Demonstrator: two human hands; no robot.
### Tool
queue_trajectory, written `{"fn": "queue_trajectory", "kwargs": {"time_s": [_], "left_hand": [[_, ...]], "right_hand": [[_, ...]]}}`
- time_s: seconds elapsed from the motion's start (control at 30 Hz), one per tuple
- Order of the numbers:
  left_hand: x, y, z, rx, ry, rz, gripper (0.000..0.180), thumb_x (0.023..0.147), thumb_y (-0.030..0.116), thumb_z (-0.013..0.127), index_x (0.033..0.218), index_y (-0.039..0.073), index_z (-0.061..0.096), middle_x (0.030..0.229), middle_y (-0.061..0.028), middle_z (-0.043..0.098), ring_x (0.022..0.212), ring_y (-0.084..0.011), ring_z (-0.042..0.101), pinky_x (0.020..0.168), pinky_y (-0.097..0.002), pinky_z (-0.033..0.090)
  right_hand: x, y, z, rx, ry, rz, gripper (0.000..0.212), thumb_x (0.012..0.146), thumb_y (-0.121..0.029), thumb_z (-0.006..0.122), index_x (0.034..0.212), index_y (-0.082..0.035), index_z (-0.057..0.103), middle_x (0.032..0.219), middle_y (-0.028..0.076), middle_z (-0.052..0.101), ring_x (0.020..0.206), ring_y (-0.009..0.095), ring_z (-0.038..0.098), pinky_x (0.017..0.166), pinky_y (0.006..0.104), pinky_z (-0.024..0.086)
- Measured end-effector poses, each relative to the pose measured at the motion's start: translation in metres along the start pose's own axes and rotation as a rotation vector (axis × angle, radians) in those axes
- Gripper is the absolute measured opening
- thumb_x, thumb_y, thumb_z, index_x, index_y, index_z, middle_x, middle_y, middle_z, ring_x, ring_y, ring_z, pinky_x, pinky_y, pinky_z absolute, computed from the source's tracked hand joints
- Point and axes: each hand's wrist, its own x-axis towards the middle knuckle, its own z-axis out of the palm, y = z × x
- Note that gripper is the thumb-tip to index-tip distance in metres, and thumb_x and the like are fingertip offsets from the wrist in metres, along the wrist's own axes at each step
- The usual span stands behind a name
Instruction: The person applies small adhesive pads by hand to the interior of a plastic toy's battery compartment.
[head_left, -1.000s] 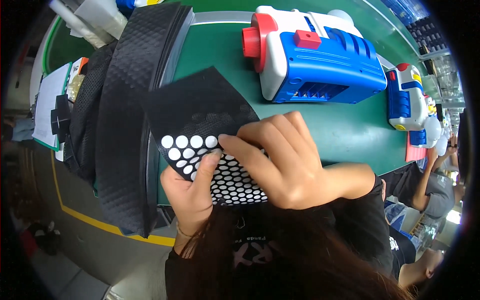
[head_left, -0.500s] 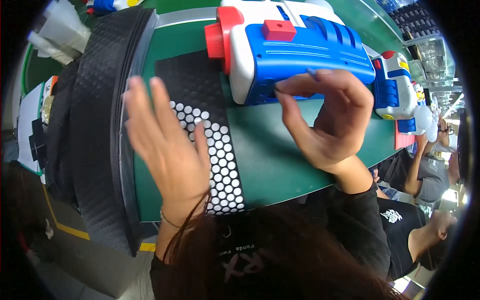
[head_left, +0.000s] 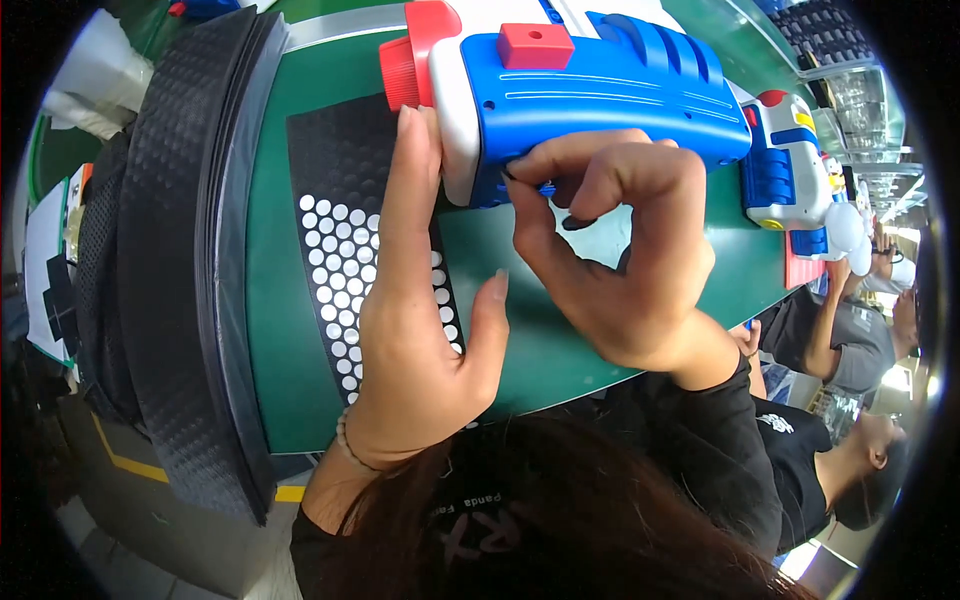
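Note:
A blue and white plastic toy-like body (head_left: 600, 95) lies on the green table, with a red ribbed knob (head_left: 400, 75) at its left end and a red block (head_left: 535, 46) on top. My left hand (head_left: 415, 290) is open, its straight fingers reaching up to the white end below the knob. At the lower left corner of the blue shell, my right hand (head_left: 630, 250) has thumb and forefinger pinched together; anything between them is too small to make out. Under my left hand lies a black sheet of white round dots (head_left: 335, 255), partly covered by the hand.
Stacked black textured sheets (head_left: 180, 260) stand along the table's left edge. A similar blue and white body (head_left: 790, 175) sits further right on a red mat (head_left: 800, 262). Another person in a black shirt (head_left: 790, 450) is at the right, with others beyond.
My left hand has moved right, from over the dotted sheet to the white end of the body. My right hand has shifted slightly left, still pinched. The view has shifted a little.

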Motion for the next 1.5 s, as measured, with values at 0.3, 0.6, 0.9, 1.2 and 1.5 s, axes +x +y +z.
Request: {"fn": "queue_trajectory", "kwargs": {"time_s": [0.3,0.6,0.9,1.2,1.5], "left_hand": [[0.007,0.001,0.003,0.219,-0.04,0.084,0.076,0.071,-0.009,0.047,0.138,0.0,0.012,0.14,-0.0183,0.022,0.126,-0.0289,0.032,0.1,-0.0389,0.027],[0.029,0.004,-0.005,0.4,0.057,0.148,0.053,0.074,-0.005,0.054,0.126,0.006,0.045,0.12,-0.0123,0.046,0.108,-0.0217,0.046,0.09,-0.0316,0.037],[0.044,0.004,0.015,0.204,0.225,0.128,0.04,0.074,-0.007,0.06,0.113,0.001,0.054,0.122,-0.0179,0.045,0.107,-0.0268,0.05,0.081,-0.0336,0.051],[0.044,0.009,0.015,0.276,0.19,0.068,0.04,0.077,-0.01,0.054,0.116,-0.004,0.048,0.126,-0.0221,0.041,0.113,-0.0287,0.046,0.085,-0.0329,0.048],[0.036,0.012,0.002,0.297,0.155,0.049,0.039,0.078,-0.009,0.055,0.116,-0.004,0.05,0.125,-0.0215,0.044,0.113,-0.0282,0.047,0.086,-0.0334,0.047]], "right_hand": [[0.005,0.003,-0.007,-0.223,0.087,0.162,0.045,0.065,-0.006,0.078,0.085,-0.002,0.039,0.059,0.002,0.052,0.046,0.001,0.043,0.04,0.0148,0.035],[-0.03,0.044,-0.047,0.034,0.424,0.184,0.017,0.073,0.006,0.062,0.088,0.003,0.055,0.084,0.01,0.057,0.075,0.015,0.055,0.065,0.0224,0.044],[-0.062,0.084,-0.067,0.156,0.372,0.256,0.015,0.074,0.005,0.062,0.089,0.001,0.062,0.111,0.016,0.053,0.1,0.023,0.054,0.082,0.031,0.047],[-0.059,0.085,-0.074,-0.048,0.365,0.17,0.021,0.066,0.006,0.067,0.085,-0.003,0.065,0.103,0.015,0.057,0.09,0.025,0.059,0.073,0.0302,0.05],[-0.053,0.078,-0.079,0.417,0.421,0.481,0.041,0.073,0.015,0.059,0.099,0.001,0.032,0.098,0.024,0.057,0.09,0.027,0.06,0.08,0.0338,0.052]]}}
